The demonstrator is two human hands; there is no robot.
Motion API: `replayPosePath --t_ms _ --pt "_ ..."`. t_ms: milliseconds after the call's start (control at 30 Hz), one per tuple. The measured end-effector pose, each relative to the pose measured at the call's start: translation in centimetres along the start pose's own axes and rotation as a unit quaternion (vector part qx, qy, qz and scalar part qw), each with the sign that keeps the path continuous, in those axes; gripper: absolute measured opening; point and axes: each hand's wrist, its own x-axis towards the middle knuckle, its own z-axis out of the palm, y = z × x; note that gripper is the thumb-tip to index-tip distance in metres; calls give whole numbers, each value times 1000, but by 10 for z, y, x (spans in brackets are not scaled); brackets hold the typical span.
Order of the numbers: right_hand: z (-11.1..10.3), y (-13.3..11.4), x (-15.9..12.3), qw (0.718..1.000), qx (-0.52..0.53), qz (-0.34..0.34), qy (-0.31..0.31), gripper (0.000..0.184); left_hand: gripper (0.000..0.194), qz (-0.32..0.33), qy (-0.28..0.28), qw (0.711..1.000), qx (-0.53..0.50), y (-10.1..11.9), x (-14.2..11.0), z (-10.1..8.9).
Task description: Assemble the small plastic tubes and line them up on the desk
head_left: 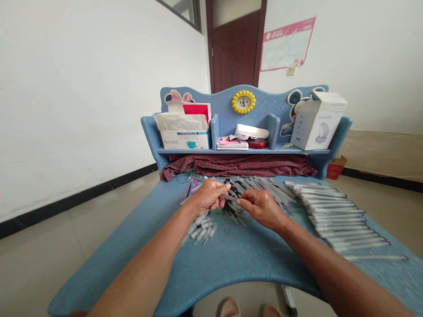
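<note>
Between my hands, over the middle of the desk, is a slim pale pen. My left hand pinches one end with thumb and fingers, and my right hand is closed on the other end. Fingertips partly hide both ends. Just behind and under the hands lies a loose heap of clear and black pen parts. A small pile of clear caps is below my left hand. To the right of my right hand, assembled-looking pens lie side by side in a long stack, with one pen apart at its near end.
The blue desk has a curved front edge and a raised shelf. On the shelf stand a mask box, a yellow clock, a red round tin and a white carton. A folded checked cloth lies beneath it.
</note>
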Motion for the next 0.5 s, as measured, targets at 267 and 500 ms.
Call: replayPosePath --t_ms 267,500 --pt "-6 -12 3 971 -227 -11 -73 24 38 8 5 1000 30 8 -1 -5" --pt "-49 -36 7 908 -382 34 -168 20 45 5 -57 998 25 8 1 -3"
